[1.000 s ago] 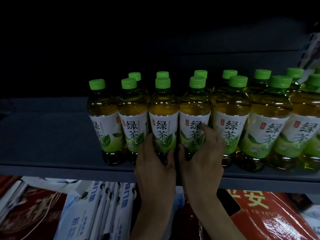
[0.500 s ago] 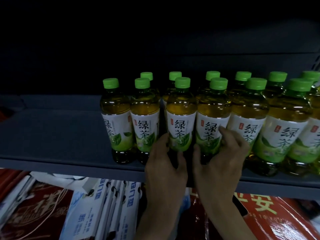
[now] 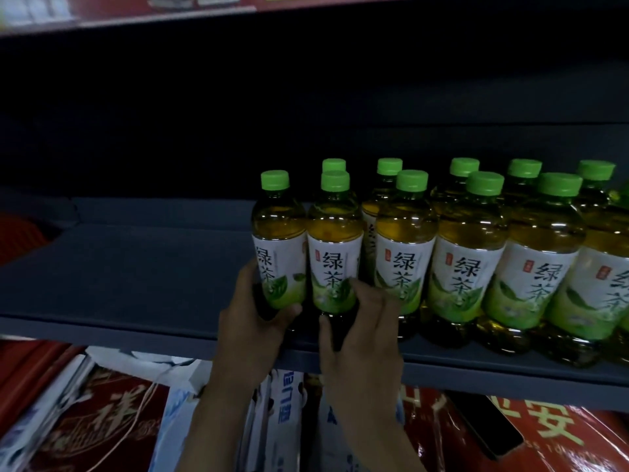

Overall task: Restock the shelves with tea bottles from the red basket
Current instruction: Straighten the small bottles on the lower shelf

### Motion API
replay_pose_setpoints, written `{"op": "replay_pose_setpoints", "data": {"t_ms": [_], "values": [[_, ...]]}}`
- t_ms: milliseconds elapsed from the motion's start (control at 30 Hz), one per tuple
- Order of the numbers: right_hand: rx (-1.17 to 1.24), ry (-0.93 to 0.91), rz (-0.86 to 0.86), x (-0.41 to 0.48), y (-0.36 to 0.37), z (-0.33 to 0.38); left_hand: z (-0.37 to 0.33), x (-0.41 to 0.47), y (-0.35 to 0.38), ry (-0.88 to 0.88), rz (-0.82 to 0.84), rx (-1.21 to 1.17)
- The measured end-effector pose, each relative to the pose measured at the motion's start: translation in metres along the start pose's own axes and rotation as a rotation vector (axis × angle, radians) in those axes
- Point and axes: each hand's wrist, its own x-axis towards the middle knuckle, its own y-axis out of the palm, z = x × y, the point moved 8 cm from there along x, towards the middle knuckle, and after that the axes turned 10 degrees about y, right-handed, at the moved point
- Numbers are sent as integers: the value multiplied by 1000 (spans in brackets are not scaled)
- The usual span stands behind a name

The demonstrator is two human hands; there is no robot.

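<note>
The fingers of the left hand [image 3: 253,330] are wrapped around the lower part of the first bottle [image 3: 279,247] at the left end of the front row. The fingers of the right hand [image 3: 360,338] grip the base of the second bottle [image 3: 335,248], just beside it. Both bottles stand upright on the dark shelf [image 3: 129,277], near its front edge. More tea bottles [image 3: 469,264] fill the shelf to the right, in two rows. The red basket is not seen.
</note>
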Motion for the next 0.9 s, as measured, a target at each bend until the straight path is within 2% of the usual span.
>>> {"op": "replay_pose_setpoints", "data": {"t_ms": [267, 467, 633, 900], "values": [[-26, 92, -28, -2, 8, -4, 2, 1, 10, 3, 21, -61], [-55, 132, 11, -1, 7, -10, 2, -3, 17, -18, 2, -58], [-55, 100, 38, 0, 2, -9, -1, -5, 21, -52, -2, -45], [-157, 40, 266, 9, -10, -6, -16, -10, 27, -54, -22, 145]]}}
